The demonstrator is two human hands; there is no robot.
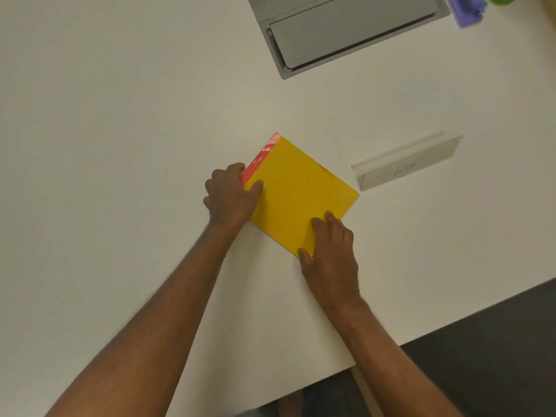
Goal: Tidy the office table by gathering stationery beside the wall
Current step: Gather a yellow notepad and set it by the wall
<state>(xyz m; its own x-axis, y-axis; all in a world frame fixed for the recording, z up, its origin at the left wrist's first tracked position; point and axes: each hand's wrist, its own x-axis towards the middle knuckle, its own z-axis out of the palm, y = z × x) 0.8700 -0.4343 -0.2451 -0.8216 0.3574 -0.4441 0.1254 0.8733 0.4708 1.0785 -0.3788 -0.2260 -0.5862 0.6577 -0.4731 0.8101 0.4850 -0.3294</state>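
A: Both hands are on the yellow notebook, out in the middle of the white tabletop. Starting at the notebook's left: the left hand grips the edge near the red spine, thumb on the cover, fingers curled round the side.

B: And at the notebook's near corner, the right hand lies flat, fingers pressing the cover, thumb hooked at the corner. Pinning rather than pinching, I'd say.

A: So the step in hand looks like taking hold of the notebook to shift it. No wall is in view, so the direction I can't call.

B: Next move needs a firm lift or a clean slide. Just right of the notebook stands a clear name stand, close to its right corner, so a slide that way would knock it.

A: Beyond the notebook there's a grey lid panel set in the tabletop, with something purple at its far right.

B: Left of the notebook it's bare and roomy. The tabletop's near edge runs below the right hand, with dark floor past it.
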